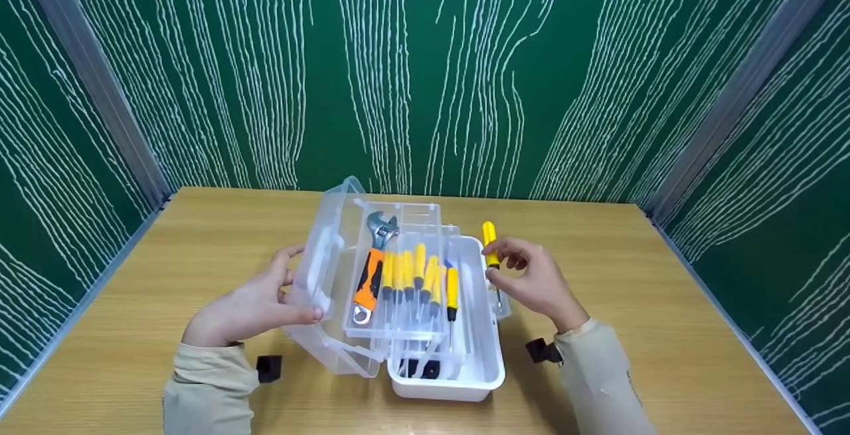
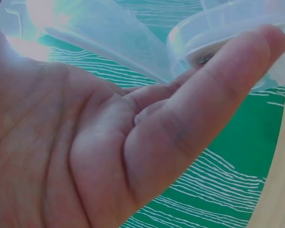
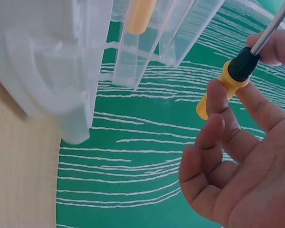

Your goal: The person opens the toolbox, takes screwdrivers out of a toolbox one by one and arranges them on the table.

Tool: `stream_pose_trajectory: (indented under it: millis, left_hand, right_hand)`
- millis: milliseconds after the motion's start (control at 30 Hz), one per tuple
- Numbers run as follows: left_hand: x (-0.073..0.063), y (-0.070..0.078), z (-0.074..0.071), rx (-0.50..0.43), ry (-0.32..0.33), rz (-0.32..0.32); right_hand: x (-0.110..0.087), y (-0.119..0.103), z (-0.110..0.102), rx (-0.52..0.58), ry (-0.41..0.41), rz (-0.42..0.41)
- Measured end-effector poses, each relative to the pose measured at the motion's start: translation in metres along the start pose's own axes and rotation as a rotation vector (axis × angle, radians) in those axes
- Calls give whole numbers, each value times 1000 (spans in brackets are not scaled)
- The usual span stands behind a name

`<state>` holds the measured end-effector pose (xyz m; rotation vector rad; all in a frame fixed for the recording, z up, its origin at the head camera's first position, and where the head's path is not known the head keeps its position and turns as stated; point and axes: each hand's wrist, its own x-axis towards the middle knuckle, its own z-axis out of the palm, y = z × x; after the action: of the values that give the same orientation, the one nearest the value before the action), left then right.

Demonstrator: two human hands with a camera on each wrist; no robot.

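My left hand (image 1: 255,305) holds the clear lid (image 1: 325,269) of a white plastic toolbox (image 1: 495,348), its thumb lying on the lid's near part. The lid stands tipped open to the left. Between thumb and fingers, my right hand (image 1: 534,279) pinches a screwdriver (image 1: 489,232) with a yellow handle and black collar, just past the box's right wall. In the right wrist view the screwdriver's metal shaft (image 3: 271,27) extends from the collar. A clear tray (image 1: 412,206) carries an orange-handled adjustable wrench (image 1: 368,279) and several yellow-handled screwdrivers (image 1: 408,272).
Another yellow-and-black screwdriver (image 1: 452,289) stands out right of the bunch. Dark items (image 1: 423,368) lie low at the box's near end. The toolbox rests on a wooden table (image 1: 664,329), bounded by green, white-lined walls (image 1: 425,89).
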<state>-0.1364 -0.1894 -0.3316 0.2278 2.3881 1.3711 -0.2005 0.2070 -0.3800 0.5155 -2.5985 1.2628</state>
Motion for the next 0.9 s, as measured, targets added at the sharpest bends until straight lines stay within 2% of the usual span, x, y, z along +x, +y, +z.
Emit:
stream_pose_trajectory:
  millis: [633,900]
  left_hand:
    - [1,-2,-1,16,-6,-28]
    - [0,-3,-2,19,-8,36]
  right_hand:
    - [9,39,-6,-17,29,73]
    - [13,59,-5,-18,39,117]
